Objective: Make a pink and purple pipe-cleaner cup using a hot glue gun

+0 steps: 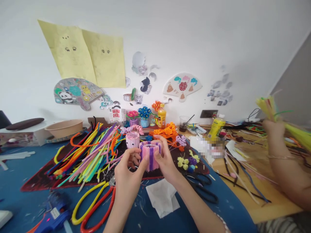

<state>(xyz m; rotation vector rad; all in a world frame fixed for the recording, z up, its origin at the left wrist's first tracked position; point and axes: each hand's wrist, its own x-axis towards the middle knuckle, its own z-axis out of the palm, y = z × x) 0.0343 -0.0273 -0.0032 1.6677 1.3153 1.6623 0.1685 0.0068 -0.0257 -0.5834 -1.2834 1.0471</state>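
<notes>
Both my hands hold a small cup wrapped in pink and purple pipe cleaners (150, 156) above the table. My left hand (128, 171) grips its left side with thumb and fingers. My right hand (165, 159) wraps round its right side. Just behind it stands a second pink wrapped cup with googly eyes (132, 139). A big pile of coloured pipe cleaners (88, 152) lies to the left on a dark mat (36, 184).
A blue glue gun (53, 213) lies front left, black scissors (201, 187) front right, a white tissue (162, 197) below my hands. Another person's arm (284, 161) at right holds yellow pipe cleaners. Small pipe-cleaner flower pots (145, 116), bottles and a tan bowl (63, 127) stand at the back.
</notes>
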